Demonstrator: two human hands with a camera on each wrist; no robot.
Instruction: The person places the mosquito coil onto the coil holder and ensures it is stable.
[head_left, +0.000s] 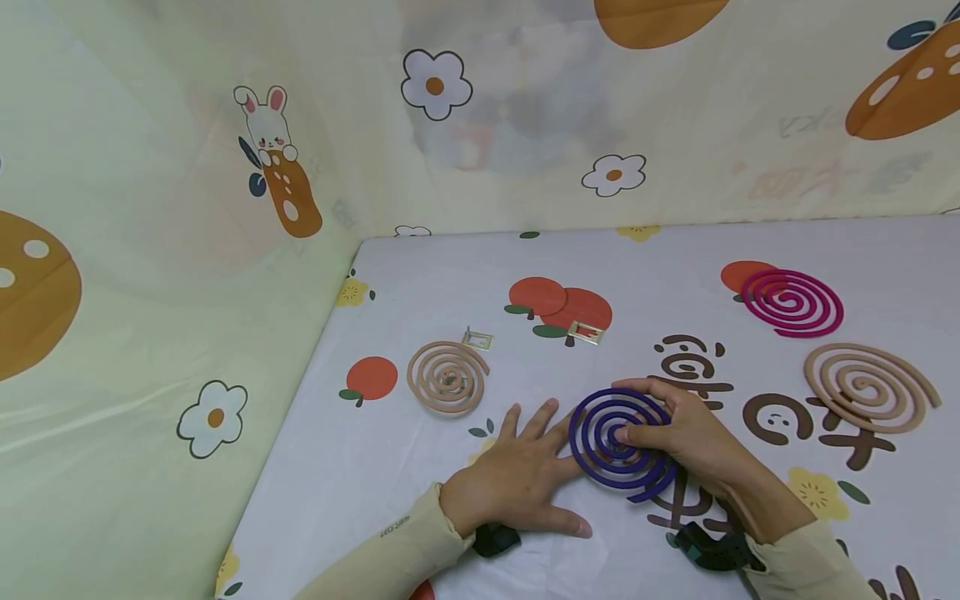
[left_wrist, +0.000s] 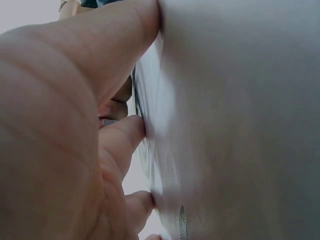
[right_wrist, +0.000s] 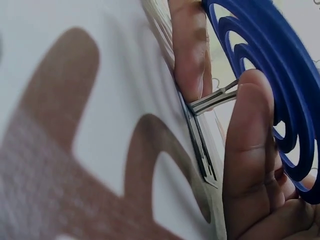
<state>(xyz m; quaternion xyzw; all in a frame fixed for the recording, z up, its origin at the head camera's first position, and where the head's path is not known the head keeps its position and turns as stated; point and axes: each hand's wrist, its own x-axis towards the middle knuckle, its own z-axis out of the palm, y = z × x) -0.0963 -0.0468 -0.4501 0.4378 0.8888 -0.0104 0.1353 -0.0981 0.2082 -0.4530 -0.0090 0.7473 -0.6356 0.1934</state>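
Observation:
My right hand [head_left: 678,425] grips a dark blue mosquito coil [head_left: 606,429], its thumb near the coil's centre. In the right wrist view the coil is tilted above a thin metal coil stand [right_wrist: 204,150], whose prong rises toward it. A fingertip from above touches the stand near the prong's foot; it seems to be my left hand's. In the head view, my left hand [head_left: 521,483] rests palm down with spread fingers, the foremost reaching under the coil's left edge. The left wrist view shows its fingertips on the tablecloth; the stand is hidden in the head view.
To the left lies a tan coil [head_left: 450,381], with a metal stand [head_left: 477,340] just behind it. Another stand [head_left: 587,332] lies beyond the blue coil. At the right are a magenta coil [head_left: 787,302] and another tan coil [head_left: 866,385]. Printed cloth walls stand behind and left.

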